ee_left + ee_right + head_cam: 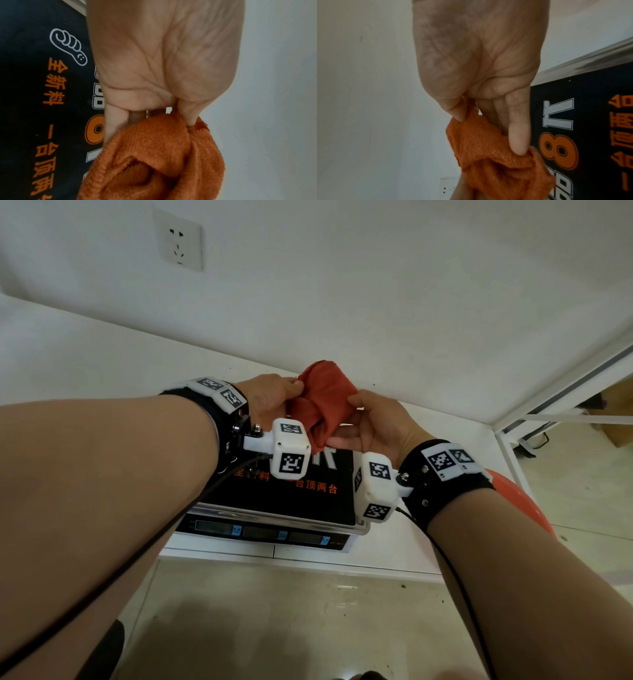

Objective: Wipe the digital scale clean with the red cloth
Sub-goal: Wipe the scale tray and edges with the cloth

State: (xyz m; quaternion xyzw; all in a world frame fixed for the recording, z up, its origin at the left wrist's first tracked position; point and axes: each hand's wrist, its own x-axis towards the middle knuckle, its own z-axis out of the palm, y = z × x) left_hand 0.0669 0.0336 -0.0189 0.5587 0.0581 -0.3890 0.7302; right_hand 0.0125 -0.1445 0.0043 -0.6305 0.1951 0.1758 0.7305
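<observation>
Cloth: red cloth [323,402], bunched, held in the air between both hands above the far edge of the scale, not touching it.
Left hand [267,398]: at the cloth's 9 o'clock; thumb and fingers [187,115] pinching its edge.
Right hand [376,422]: at the cloth's 4 o'clock; thumb and fingers [518,135] pinching a fold.
Scale: digital scale [274,508] on the white counter [85,364], black printed top, display panel at 6 o'clock.
Wall: socket [178,241] at 11 o'clock.
</observation>
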